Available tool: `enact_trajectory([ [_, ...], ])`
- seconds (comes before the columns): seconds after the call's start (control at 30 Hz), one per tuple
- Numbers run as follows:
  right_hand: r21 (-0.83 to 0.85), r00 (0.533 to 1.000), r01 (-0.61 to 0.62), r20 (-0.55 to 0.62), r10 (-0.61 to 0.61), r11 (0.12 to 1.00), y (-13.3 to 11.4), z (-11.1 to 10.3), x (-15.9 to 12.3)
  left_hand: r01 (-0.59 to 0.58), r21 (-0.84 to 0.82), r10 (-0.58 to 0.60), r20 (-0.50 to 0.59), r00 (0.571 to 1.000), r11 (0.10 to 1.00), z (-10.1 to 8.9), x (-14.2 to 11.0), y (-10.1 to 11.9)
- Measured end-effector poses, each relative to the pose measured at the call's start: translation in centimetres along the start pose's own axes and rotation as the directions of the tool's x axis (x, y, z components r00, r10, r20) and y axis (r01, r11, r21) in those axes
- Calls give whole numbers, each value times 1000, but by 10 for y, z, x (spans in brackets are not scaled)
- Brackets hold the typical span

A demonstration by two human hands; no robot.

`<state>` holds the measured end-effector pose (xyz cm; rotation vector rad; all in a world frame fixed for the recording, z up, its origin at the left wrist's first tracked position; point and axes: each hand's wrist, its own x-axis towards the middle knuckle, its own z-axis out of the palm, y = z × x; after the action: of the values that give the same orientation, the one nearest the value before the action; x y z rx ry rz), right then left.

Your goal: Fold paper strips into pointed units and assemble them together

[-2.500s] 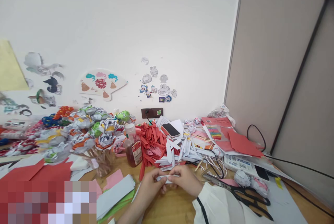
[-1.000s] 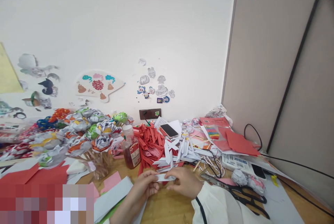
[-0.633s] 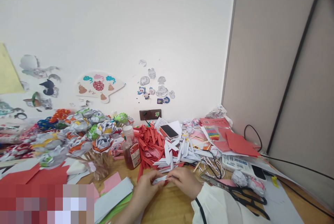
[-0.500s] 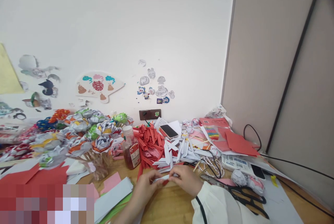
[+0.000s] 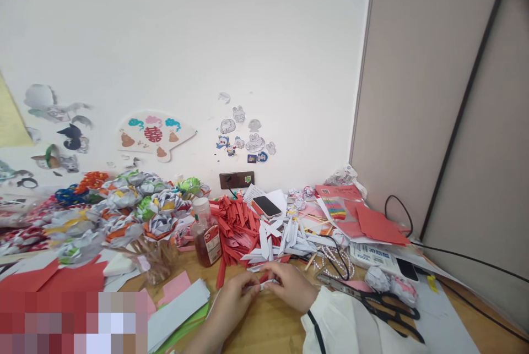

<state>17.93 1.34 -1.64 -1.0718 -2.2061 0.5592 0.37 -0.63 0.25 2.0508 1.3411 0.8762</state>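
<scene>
A narrow strip of folded white paper [image 5: 268,284] is pinched between both hands, low over the wooden table. My left hand [image 5: 237,294] is closed on its left end, and my right hand [image 5: 289,287] is closed on the right end. Fingers cover most of the strip. Just beyond the hands lie a heap of folded white paper strips [image 5: 295,237] and a heap of folded red paper strips [image 5: 235,222]. Left of my left forearm rests a stack of pale paper rectangles [image 5: 182,310] on green sheets.
A glue bottle [image 5: 208,241] stands beside the red heap. Black-handled scissors [image 5: 380,301] lie right of my right hand. A phone [image 5: 266,206] rests behind the white strips. Paper flowers [image 5: 140,205] crowd the left. Red paper sheets [image 5: 380,224] lie at the right.
Both hands stay together on the white strip. The fingers have shifted, with the right hand turned a little and more of the strip covered. The view has moved slightly.
</scene>
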Motion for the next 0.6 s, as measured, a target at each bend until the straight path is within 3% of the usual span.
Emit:
enact_trajectory([
  [0.13, -42, 998, 47, 38, -45, 998, -1, -1, 1, -48, 46, 48, 3, 999, 998, -3, 0, 3],
  [0.4, 39, 998, 30, 49, -32, 999, 3, -15, 5, 24, 4, -24, -12, 1000, 1000, -9, 10, -9],
  [0.6, 125, 998, -11, 59, 4, 992, 5, -21, 6, 128, -110, -117, 103, 988, 986, -9, 9, -9],
])
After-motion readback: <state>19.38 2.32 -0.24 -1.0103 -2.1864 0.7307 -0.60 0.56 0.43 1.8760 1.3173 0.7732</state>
